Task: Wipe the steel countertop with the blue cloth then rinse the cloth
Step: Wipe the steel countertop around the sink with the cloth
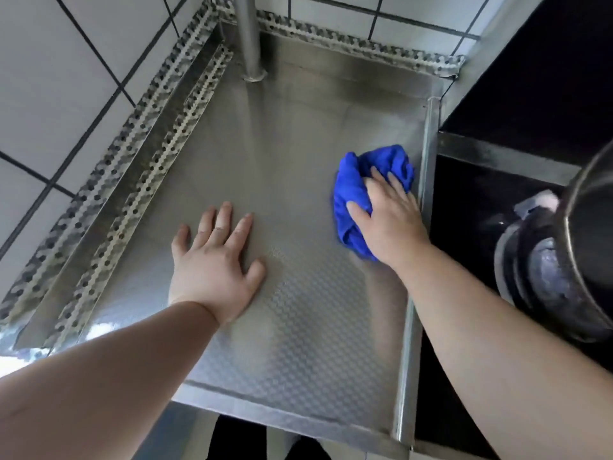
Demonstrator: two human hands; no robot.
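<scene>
The steel countertop (pixel 292 154) fills the middle of the view, its surface embossed with a fine pattern. A bunched blue cloth (pixel 351 184) lies on it close to the right raised edge. My right hand (pixel 388 217) presses down on the cloth, fingers spread over its near half, holding it against the steel. My left hand (pixel 215 263) rests flat on the bare counter to the left, palm down, fingers apart, holding nothing.
A steel post (pixel 248 38) rises from the counter's back. White tiled walls (pixel 66 78) with patterned trim bound the left and back. A raised steel rail (pixel 428 154) borders the right side; beyond it lies a dark stove top with a metal pot (pixel 564 267).
</scene>
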